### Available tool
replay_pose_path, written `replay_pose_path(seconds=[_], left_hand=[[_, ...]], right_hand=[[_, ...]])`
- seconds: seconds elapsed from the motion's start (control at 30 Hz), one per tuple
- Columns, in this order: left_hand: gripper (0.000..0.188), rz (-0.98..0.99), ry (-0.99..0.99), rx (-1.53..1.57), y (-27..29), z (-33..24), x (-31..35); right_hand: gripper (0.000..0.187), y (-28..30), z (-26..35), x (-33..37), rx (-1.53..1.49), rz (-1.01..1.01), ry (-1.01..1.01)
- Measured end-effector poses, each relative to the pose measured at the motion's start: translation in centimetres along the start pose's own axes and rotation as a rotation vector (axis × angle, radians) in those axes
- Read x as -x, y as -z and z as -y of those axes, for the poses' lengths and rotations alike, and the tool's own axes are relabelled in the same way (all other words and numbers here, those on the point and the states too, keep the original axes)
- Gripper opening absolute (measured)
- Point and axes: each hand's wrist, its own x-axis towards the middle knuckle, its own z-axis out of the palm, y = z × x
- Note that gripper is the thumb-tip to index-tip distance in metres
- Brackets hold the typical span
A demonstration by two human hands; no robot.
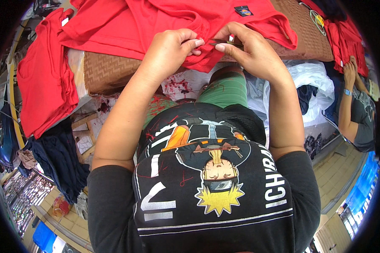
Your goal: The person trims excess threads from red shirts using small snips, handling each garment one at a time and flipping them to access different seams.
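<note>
A red garment with a dark label patch lies spread in front of me and hangs over the near edge of a brown padded surface. My left hand is closed, thumb and fingertips pinching a fold of its cloth. Just to the right, my right hand is closed around small dark metal thread snips, partly hidden by the fingers. Their tip points at the cloth by my left fingertips.
The brown patterned cover runs along the work surface. More red garments hang at the left, above dark cloth. A clear plastic bag stands right of my legs. Another person's hands handle red cloth at the far right.
</note>
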Motion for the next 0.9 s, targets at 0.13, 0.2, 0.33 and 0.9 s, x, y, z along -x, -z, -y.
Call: replay_pose_path(seconds=[0.13,0.2,0.33,0.9], left_hand=[[0.017,-0.009,0.009,0.068,-0.1,-0.2,-0.1],[0.018,-0.029,0.014,0.094,-0.3,-0.1,-0.1],[0.018,-0.046,-0.001,0.081,-0.4,0.0,-0.1],[0.041,0.177,-0.282,-0.269,12.5,-10.3,9.6]], right_hand=[[0.020,-0.6,-1.4,0.1,-0.035,-0.007,-0.007],[0.020,-1.0,-1.6,-0.2,0.030,-0.016,0.040],[0.015,-1.3,-1.0,-0.5,0.083,-0.026,0.063],[0.027,3.6,-0.1,0.9,-0.130,-0.127,0.001]])
